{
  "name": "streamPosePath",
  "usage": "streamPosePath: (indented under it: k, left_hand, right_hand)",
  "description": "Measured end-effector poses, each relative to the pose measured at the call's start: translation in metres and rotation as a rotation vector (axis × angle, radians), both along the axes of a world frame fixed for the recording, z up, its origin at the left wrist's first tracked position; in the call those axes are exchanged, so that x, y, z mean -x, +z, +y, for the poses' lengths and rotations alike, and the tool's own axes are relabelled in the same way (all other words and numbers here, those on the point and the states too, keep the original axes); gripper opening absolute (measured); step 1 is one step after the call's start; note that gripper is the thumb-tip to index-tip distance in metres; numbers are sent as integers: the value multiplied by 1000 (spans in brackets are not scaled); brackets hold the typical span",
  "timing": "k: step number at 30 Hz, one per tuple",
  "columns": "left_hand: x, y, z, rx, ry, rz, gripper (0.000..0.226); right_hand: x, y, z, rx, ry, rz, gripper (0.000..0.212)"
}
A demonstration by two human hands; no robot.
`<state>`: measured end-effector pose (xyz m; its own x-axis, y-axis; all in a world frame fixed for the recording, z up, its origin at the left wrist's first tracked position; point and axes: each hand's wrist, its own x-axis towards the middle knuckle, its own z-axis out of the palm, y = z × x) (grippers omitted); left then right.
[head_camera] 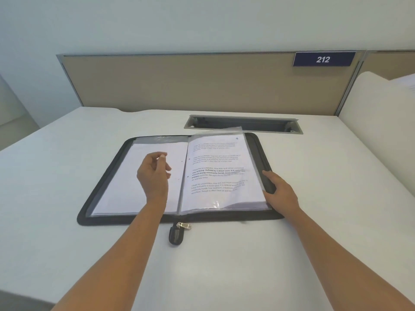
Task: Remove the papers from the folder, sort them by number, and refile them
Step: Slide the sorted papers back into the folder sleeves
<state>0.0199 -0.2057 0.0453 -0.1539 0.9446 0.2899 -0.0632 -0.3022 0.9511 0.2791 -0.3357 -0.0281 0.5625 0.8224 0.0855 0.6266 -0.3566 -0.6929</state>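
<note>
A black zip folder (254, 142) lies open flat on the white desk. Its left half shows a clear sleeve with a blank white sheet (125, 176). The right half holds a stack of sleeves, the top one with a printed page (215, 171) marked 4 in its upper right corner. My left hand (155, 173) hovers over the left sheet, fingers loosely curled, holding nothing. My right hand (280, 189) rests on the folder's right edge, fingertips on the black border beside the sleeve stack.
The folder's zip pull tab (177, 233) lies on the white desk (224, 265) just in front of the spine. A grey cable slot (242, 124) is set into the desk behind the folder. A beige partition (179, 81) with a 212 sign stands at the back.
</note>
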Motion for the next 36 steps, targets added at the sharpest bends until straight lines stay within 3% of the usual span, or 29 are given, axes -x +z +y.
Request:
streamPosePath:
  k: [6,11,14,18,23,26,32,36]
  left_hand:
    - [30,-47,15,139,127,574,19]
    - [61,-65,30,346,188,1069,64]
    - [76,-69,33,479,217,1126,89]
    - [82,-69,34,554,209,1115,103]
    - [75,-65,34,474,187,1078,87]
    - [64,-58,32,423,145,880,62]
    - [30,-30,20,258,-36,394,54]
    - [13,-2,5,267,-467,96,42]
  right_hand:
    - [-1,-2,3,-16,12,-32,34]
    - [0,-2,4,-26,-12,34,45]
    - [1,-3,4,27,-3,-42,43]
    - [0,-3,5,56,-1,-83,56]
    - [-1,-4,5,58,-4,-78,62]
    - [-1,-3,4,57,-2,-76,62]
    - [0,-1,3,61,-4,-81,63]
    - [0,-1,3,54,-4,-68,56]
